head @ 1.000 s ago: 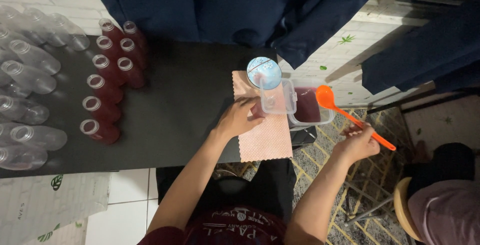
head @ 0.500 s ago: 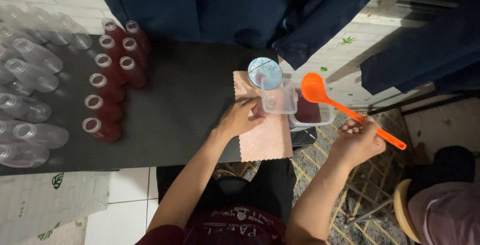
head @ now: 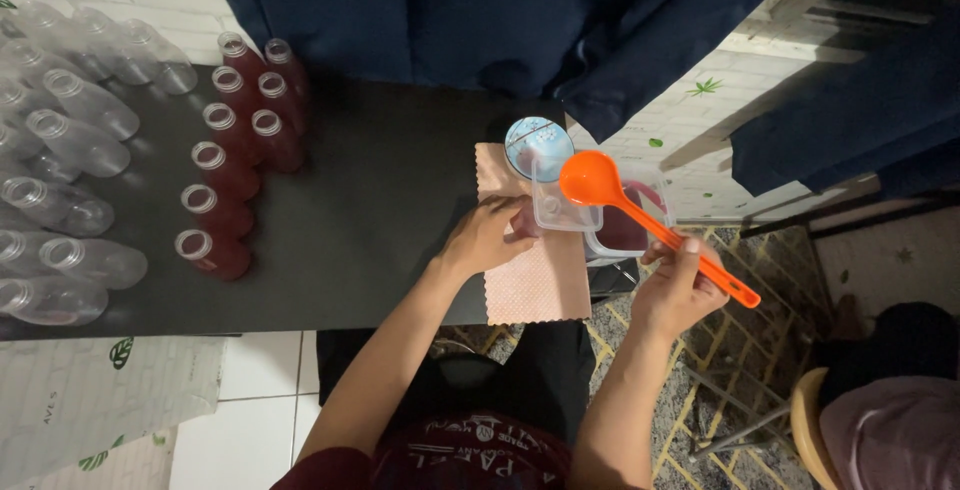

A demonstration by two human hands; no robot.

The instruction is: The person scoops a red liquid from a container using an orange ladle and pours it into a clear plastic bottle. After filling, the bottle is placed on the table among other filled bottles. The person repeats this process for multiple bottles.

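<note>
1. The right hand [head: 678, 288] is closed in a grip on the handle of an orange ladle [head: 640, 218], thumb on top, just off the table's right edge.
2. The ladle's round bowl hangs over a small clear plastic container [head: 560, 206], while its handle slants down and to the right past the fingers.
3. The left hand [head: 487, 235] lies half curled on a pink cloth [head: 535, 280], its fingertips against the left side of the small clear container; whether they grip it or only steady it I cannot tell.
4. The pink cloth sits at the right end of the black table [head: 370, 200], reaching to its near edge.
5. A second clear container [head: 630, 232], holding dark red liquid, stands touching the first one on its right, at the table's right edge.
6. A round light blue lid [head: 536, 142] lies at the far end of the cloth, just behind the small container.
7. Filled bottles of red liquid [head: 222, 165], uncapped, stand in two rows on the left half of the table.
8. Empty clear plastic bottles [head: 70, 140] crowd the table's left end, many lying on their sides.
9. Dark blue fabric [head: 450, 10] hangs along the table's far edge.
10. A white sheet with small green leaf prints [head: 110, 380] hangs below the near left corner.
</note>
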